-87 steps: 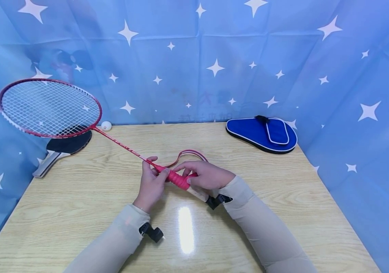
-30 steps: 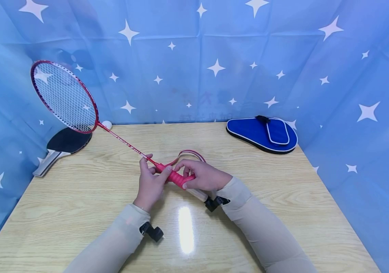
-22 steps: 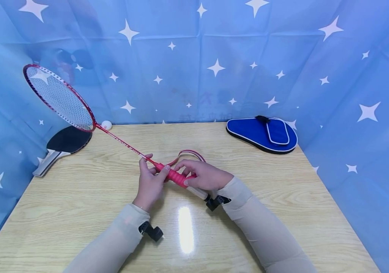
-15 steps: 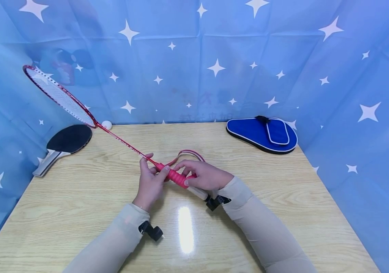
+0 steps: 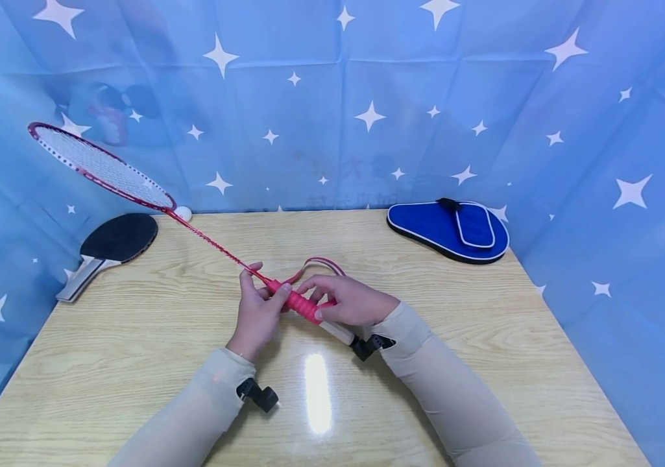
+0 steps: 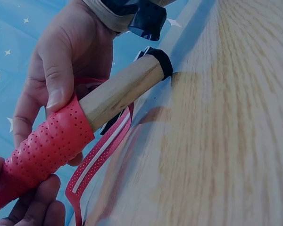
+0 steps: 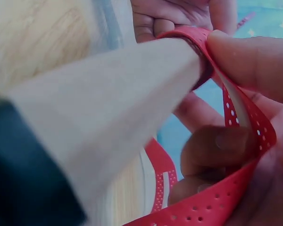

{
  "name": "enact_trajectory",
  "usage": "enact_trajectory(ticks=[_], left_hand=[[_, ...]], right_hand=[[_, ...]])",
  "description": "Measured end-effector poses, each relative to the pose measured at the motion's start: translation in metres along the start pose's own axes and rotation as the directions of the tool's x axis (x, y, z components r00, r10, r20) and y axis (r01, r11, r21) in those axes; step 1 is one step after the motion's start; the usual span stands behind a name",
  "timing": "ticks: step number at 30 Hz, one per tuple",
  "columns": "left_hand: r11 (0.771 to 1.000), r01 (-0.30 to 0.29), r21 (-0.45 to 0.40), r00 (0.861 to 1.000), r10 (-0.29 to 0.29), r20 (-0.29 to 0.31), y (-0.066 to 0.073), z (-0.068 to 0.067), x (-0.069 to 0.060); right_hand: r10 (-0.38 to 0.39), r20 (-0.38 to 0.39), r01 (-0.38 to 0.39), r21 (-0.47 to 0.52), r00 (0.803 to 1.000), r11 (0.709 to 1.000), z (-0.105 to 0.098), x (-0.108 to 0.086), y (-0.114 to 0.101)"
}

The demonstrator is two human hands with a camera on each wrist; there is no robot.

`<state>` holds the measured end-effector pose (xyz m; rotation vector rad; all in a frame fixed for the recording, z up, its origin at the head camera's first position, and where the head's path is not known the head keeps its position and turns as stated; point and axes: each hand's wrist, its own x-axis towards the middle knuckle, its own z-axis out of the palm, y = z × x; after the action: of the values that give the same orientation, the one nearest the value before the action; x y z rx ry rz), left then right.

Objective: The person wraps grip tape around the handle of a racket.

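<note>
A badminton racket (image 5: 209,240) is held aslant above the table, its strung head up at the left. Red perforated tape (image 6: 52,143) is wound round the upper part of its handle; the lower part is bare wood (image 6: 120,89) with a black end. My left hand (image 5: 255,318) grips the wound part near the shaft between thumb and fingers. My right hand (image 5: 351,299) pinches the tape at the edge of the winding, with the thumb on it in the right wrist view. The loose tape (image 7: 198,207) runs through my right hand, and a loop of it hangs beside the handle.
A black table tennis bat (image 5: 119,239) lies at the table's back left, with a white ball (image 5: 183,213) near it. A blue zipped case (image 5: 425,224) lies at the back right. Starred blue cloth (image 5: 309,97) hangs behind the table (image 5: 104,363).
The racket has turned about its long axis, so its head shows narrower than at first and tilted another way. Both hands stay nearly in place on the handle.
</note>
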<state>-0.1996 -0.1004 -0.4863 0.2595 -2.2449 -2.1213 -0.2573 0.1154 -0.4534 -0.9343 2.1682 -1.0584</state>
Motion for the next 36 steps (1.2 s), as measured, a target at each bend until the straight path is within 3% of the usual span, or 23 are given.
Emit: enact_trajectory(ticks=[13,17,22,31,36], left_hand=[[1.000,0.006,-0.002,1.000,-0.006,0.000,0.0016,0.0011,-0.0018],[1.000,0.021,-0.010,1.000,-0.021,0.017,0.0013,0.0014,-0.0014],[0.999,-0.003,-0.044,1.000,0.004,0.019,0.0027,0.0025,-0.0012],[0.999,-0.010,-0.033,1.000,0.010,0.015,0.0006,0.0022,-0.0003],[0.998,-0.013,-0.054,0.999,0.016,0.047,0.0006,0.0012,-0.0002]], right_hand=[[-0.048,-0.018,0.048,-0.035,0.999,0.998,0.0033,0.0021,0.0034],[-0.043,-0.037,0.041,-0.043,0.998,0.998,0.0047,0.0030,0.0052],[-0.033,-0.037,0.032,-0.028,0.999,0.999,0.0044,0.0021,0.0040],[-0.017,0.008,0.017,0.020,1.000,1.000,0.0028,-0.0004,0.0000],[-0.008,0.000,0.008,0.016,1.000,1.000,0.0031,-0.0010,0.0003]])
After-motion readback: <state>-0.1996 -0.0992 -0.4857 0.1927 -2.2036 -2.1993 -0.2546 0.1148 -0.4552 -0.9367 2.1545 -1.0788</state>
